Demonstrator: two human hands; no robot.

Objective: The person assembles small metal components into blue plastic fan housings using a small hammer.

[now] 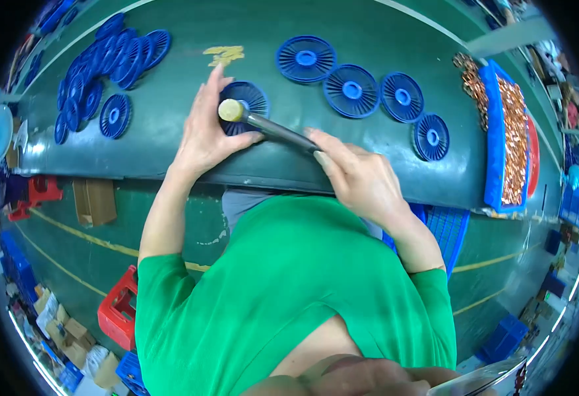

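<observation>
My right hand (367,177) is closed around the dark handle of a mallet (279,131). Its pale yellow, rounded head (230,110) is over a blue round slotted cover (253,99) lying on the green worktable (289,166), partly hiding it. My left hand (201,125) rests along the left side of that cover, fingers stretched out and thumb spread along its near edge. Whether the mallet head touches the cover I cannot tell. Just beyond my left fingertips lies a small patch of yellow pieces (226,53).
Several more blue covers (351,90) lie to the right, and a heap of them (108,56) is at the far left. A blue tray (496,142) full of small copper-coloured parts (515,132) stands at the right, with loose ones (475,86) beside it. A red stool (119,310) stands below left.
</observation>
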